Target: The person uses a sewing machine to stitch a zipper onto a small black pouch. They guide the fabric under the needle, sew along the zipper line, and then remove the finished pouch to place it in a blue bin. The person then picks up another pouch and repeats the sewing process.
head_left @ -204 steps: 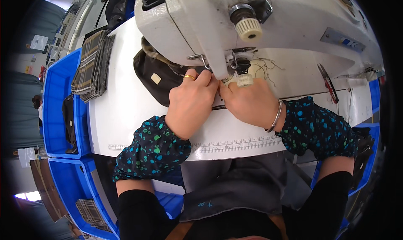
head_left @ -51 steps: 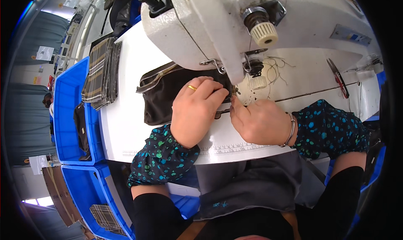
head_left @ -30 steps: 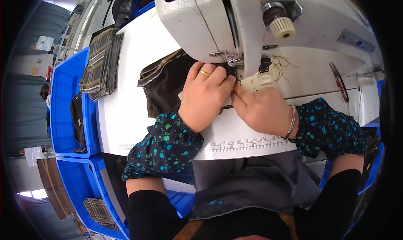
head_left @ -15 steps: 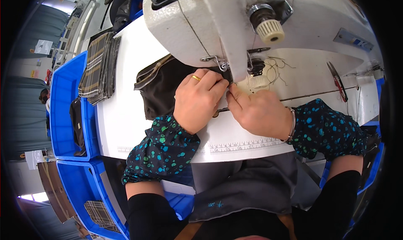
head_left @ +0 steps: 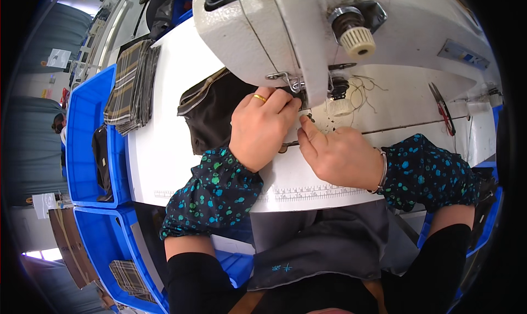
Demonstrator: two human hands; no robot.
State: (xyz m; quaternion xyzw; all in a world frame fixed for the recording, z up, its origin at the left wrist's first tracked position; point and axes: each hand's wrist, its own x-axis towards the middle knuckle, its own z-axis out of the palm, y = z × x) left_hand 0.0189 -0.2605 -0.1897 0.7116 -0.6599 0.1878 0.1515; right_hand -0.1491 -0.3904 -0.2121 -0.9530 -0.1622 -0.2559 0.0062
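Observation:
A black zippered fabric piece (head_left: pixel 215 118), like a pouch, lies on the white table of a sewing machine (head_left: pixel 307 45). Its metal zipper runs along the upper left edge. My left hand (head_left: pixel 262 128), with a ring on one finger, is closed on the fabric's right end beside the presser area; its fingertips are partly hidden there. Just to the right, my right hand (head_left: pixel 343 156) points its index finger toward the needle area, the other fingers bent. Nothing shows between its fingers, and it is slightly apart from the left.
Scissors (head_left: pixel 442 109) with red-and-black handles and loose thread (head_left: pixel 359 94) lie to the right. Stacked plaid cloth pieces (head_left: pixel 130 89) sit at the far left, beside a blue bin (head_left: pixel 85 165). Another blue bin (head_left: pixel 104 242) below holds plaid pieces. A printed ruler (head_left: pixel 313 194) runs along the front edge.
My right hand has drawn slightly down and away from my left fingertips, leaving a small gap. My left hand stays on the fabric, which has shifted very little.

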